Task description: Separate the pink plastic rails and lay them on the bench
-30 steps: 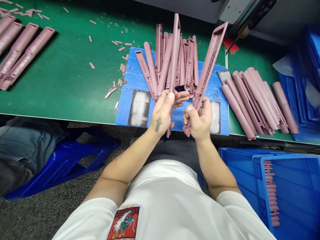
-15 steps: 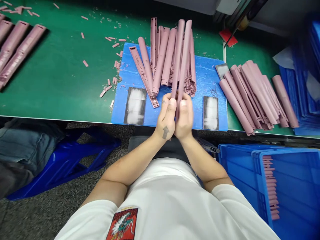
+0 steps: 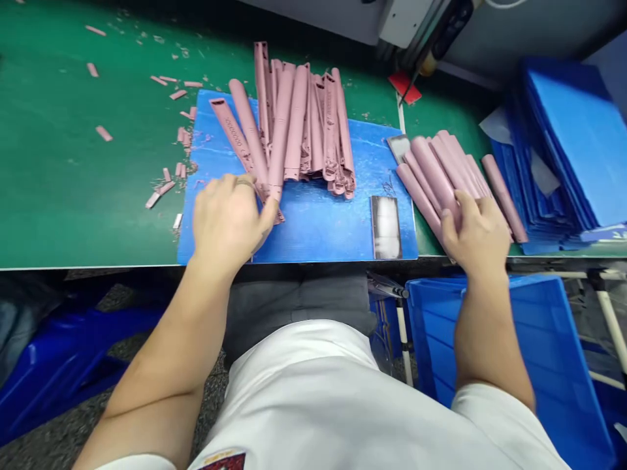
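Observation:
My left hand reaches over the lower ends of the pink plastic shells at the left of the middle heap. Its thumb and fingers close round the end of a long, rounded shell; a flatter slotted shell lies beside it. At the right-hand pile, my right hand has thumb and fingers round the near end of another pink shell, which rests on the others. More shells lie in the middle heap, lengthwise away from me, on a blue sheet.
Pink offcuts litter the green table at left. A dark-edged pad with a whitened face lies on the sheet's right side. Blue sheets are stacked at far right. A blue bin stands below the table edge.
My hands, together on two upright-held shells before, have parted: the left to the middle heap, the right to the right-hand pile. The view has turned rightward.

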`<state>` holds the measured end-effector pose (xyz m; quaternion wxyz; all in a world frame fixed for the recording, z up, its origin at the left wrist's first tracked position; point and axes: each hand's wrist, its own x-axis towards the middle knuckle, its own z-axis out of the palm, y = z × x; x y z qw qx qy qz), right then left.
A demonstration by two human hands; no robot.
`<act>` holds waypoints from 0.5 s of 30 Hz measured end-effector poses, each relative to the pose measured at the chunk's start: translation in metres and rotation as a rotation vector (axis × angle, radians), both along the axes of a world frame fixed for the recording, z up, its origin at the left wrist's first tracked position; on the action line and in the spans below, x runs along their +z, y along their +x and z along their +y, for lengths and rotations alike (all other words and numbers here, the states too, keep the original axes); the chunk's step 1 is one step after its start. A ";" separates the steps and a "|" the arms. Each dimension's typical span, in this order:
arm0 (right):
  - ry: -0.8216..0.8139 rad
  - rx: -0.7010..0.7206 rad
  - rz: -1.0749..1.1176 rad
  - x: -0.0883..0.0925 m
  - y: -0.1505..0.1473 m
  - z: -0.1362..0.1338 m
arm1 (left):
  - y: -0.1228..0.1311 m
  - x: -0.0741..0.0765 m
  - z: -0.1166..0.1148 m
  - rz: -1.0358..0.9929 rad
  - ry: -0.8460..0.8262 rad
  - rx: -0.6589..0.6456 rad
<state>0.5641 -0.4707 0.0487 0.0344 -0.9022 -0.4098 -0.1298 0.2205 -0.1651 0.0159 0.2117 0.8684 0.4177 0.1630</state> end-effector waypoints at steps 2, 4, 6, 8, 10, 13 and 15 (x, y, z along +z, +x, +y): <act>-0.066 -0.032 -0.055 -0.011 0.015 -0.010 | 0.002 -0.006 0.005 0.148 -0.038 -0.028; -0.027 -0.036 -0.083 -0.021 0.016 -0.005 | 0.009 -0.019 0.010 0.129 -0.058 -0.031; 0.077 0.014 -0.070 -0.028 0.007 0.015 | 0.015 -0.034 0.019 -0.003 -0.087 -0.003; 0.161 0.134 0.005 -0.030 -0.005 0.049 | 0.018 -0.048 0.035 -0.187 -0.144 0.025; 0.185 0.268 0.133 -0.031 -0.014 0.093 | 0.014 -0.057 0.051 -0.369 -0.198 0.046; 0.110 0.324 0.326 -0.033 -0.016 0.167 | -0.006 -0.059 0.068 -0.473 -0.248 0.079; 0.044 0.255 0.415 -0.036 -0.009 0.210 | -0.025 -0.058 0.073 -0.425 -0.264 0.111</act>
